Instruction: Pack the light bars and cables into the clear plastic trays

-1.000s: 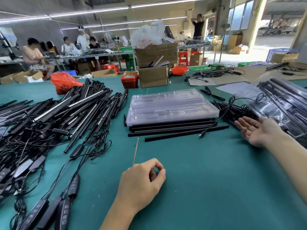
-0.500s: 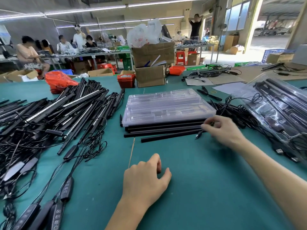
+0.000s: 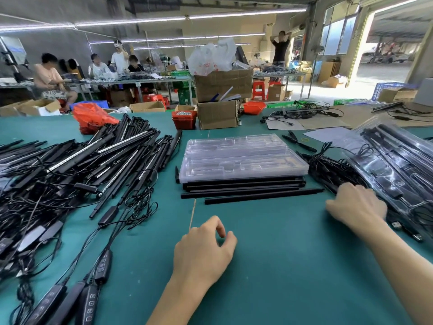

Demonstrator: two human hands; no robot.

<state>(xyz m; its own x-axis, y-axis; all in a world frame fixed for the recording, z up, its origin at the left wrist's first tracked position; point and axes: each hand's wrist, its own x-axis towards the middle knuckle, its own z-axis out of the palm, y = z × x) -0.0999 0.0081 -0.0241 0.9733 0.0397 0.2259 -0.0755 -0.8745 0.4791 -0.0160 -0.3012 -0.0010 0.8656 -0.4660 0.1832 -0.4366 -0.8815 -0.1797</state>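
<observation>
A stack of empty clear plastic trays (image 3: pixel 243 160) lies mid-table on several loose black light bars (image 3: pixel 246 191). A big heap of light bars with cables (image 3: pixel 93 165) covers the left of the green table (image 3: pixel 281 254). A bundle of black cables (image 3: pixel 328 167) lies right of the trays, beside packed clear trays (image 3: pixel 398 165). My right hand (image 3: pixel 356 205) rests palm down on the cable bundle's near edge, its fingertips hidden under it. My left hand (image 3: pixel 203 252) rests on the table in front of the bars, fingers loosely curled, holding nothing.
Inline cable controllers (image 3: pixel 70 301) lie at the near left. Cardboard boxes (image 3: pixel 218 113), a red basket (image 3: pixel 184 119) and an orange bag (image 3: pixel 93 116) stand at the table's far edge. People sit at benches behind.
My right hand moved from palm-up to the bars' right ends, then right and nearer onto the cable bundle. My left hand stayed in place, its fingers shifting slightly.
</observation>
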